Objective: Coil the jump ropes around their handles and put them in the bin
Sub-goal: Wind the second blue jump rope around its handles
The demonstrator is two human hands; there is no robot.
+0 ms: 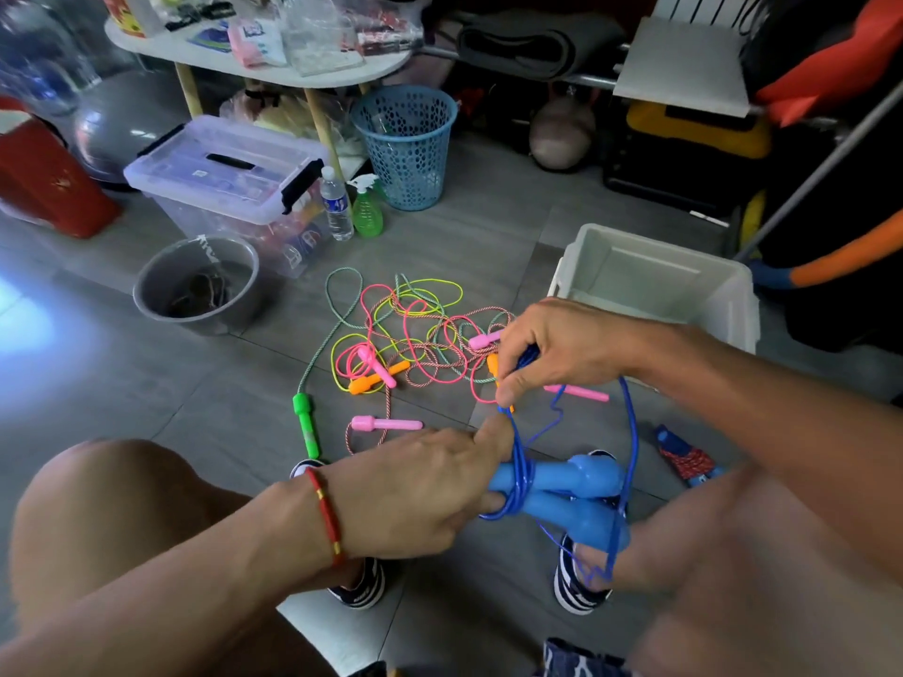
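My left hand point(420, 491) grips two blue jump-rope handles point(571, 495) held side by side, with a few turns of blue cord wound around them. My right hand point(552, 349) is above them, pinching the blue cord point(633, 417), which hangs in loose loops down past the handles. On the floor beyond lies a tangle of pink, yellow, green and striped ropes point(415, 324) with pink handles point(386, 424), orange handles point(376, 378) and a green handle point(307, 425). An empty white bin point(733, 305) stands at the right, just behind my right hand.
A grey bucket point(146, 290), a lidded clear storage box point(220, 173), a water bottle point(336, 202), a green spray bottle point(367, 210) and a blue mesh basket point(405, 149) stand at the back left. My knees and shoes frame the floor in front. A small blue-red item point(684, 456) lies right.
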